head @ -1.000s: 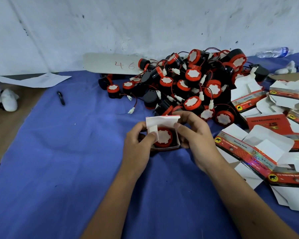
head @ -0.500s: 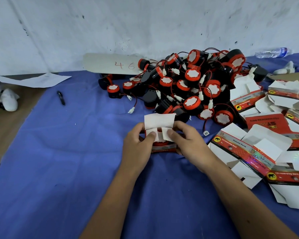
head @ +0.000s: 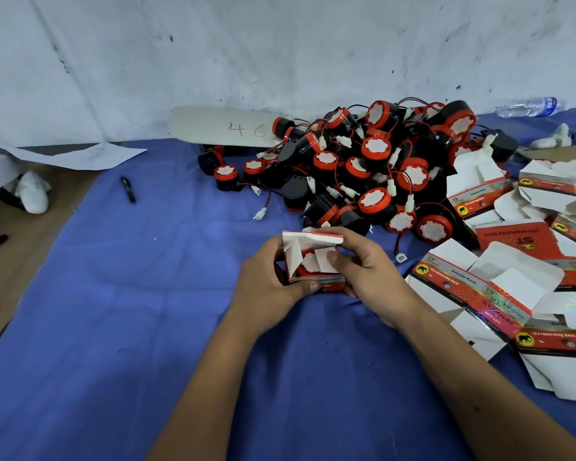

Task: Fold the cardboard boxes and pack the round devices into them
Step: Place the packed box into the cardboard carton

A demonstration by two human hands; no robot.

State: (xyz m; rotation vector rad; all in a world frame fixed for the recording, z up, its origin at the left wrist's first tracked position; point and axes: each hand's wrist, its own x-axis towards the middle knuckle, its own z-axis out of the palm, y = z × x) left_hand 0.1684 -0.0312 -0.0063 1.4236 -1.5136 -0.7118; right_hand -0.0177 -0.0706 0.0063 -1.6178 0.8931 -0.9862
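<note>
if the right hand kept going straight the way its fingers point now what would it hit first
The right hand points left across the small box, which it already grips. Past that, it would probably meet the left hand holding the box's other side, though depth is unclear.

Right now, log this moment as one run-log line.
stage: closing flaps | box: holds round device | left hand: grips box | right hand: presses side flap | top flap: open

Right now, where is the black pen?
In the head view, the black pen lies on the blue cloth at the left, apart from the pile of round devices.
</note>
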